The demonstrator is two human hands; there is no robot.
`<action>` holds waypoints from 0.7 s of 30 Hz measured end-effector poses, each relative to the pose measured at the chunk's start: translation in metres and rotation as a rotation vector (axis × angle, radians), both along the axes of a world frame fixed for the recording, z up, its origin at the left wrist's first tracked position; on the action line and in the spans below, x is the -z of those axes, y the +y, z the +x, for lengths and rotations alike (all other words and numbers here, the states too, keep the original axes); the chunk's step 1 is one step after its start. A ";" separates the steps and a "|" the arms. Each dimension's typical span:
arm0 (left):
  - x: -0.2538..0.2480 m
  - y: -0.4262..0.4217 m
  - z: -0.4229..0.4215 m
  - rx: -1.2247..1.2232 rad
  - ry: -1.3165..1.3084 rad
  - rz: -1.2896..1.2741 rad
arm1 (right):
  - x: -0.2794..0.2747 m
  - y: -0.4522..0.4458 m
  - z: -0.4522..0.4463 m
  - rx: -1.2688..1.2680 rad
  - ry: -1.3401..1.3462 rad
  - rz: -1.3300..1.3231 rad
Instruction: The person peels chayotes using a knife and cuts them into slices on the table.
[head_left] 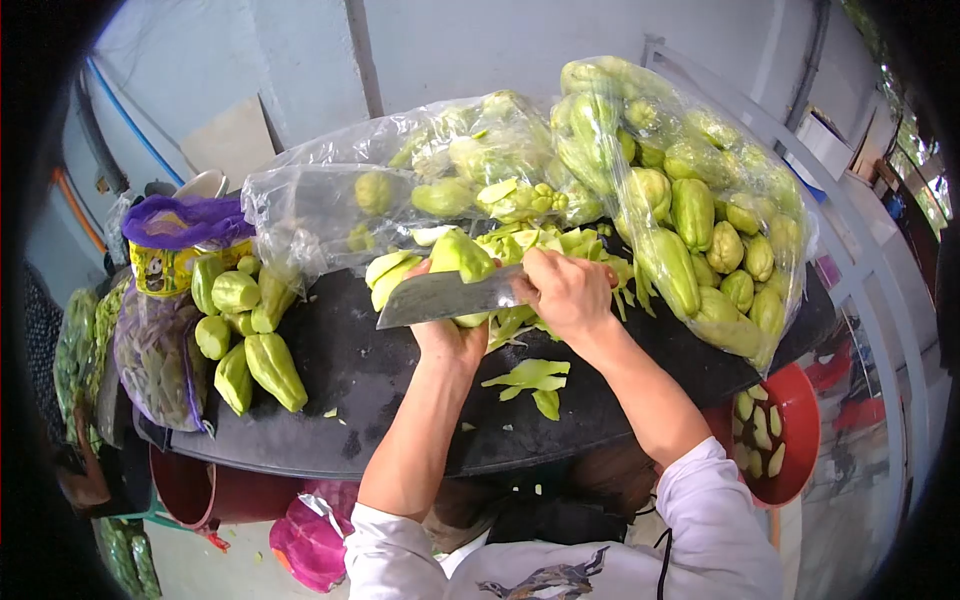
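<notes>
My right hand (568, 295) grips a broad-bladed kitchen knife (435, 300), its blade pointing left across my left hand. A pale green chayote (462, 256) rests in my left hand (450, 345), behind the blade, which hides part of it and most of those fingers. Just beyond both hands is a heap of green peelings (570, 243), with pale peeled chayote pieces (390, 272) beside my left hand. Nearer to me, a few loose peel strips (535, 380) lie on the black table (370, 350).
Whole chayotes (275, 370) sit at the table's left, beside a purple net bag of vegetables (155, 345). Clear plastic bags of chayotes (690, 205) stand along the back and right. Below right, a red bucket (808, 430) holds pale cut pieces. Another red bucket (245, 490) is below left.
</notes>
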State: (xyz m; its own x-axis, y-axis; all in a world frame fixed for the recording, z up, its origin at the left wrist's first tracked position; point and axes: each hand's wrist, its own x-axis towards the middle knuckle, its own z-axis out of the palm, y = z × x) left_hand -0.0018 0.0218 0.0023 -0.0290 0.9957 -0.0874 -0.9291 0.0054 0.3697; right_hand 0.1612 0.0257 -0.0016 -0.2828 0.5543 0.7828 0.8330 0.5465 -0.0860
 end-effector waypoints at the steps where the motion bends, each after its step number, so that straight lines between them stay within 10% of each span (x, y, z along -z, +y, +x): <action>1: 0.001 -0.001 -0.001 0.034 0.006 0.038 | -0.002 0.000 0.000 -0.030 0.015 -0.013; 21: 0.004 -0.007 0.002 0.151 0.111 0.037 | -0.016 -0.009 0.021 -0.068 0.041 -0.166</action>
State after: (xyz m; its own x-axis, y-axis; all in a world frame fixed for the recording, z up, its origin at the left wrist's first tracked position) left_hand 0.0004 0.0149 -0.0017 0.1139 0.9920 -0.0548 -0.8724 0.1262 0.4723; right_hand 0.1820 0.0167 0.0142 -0.2936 0.6576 0.6938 0.7888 0.5767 -0.2128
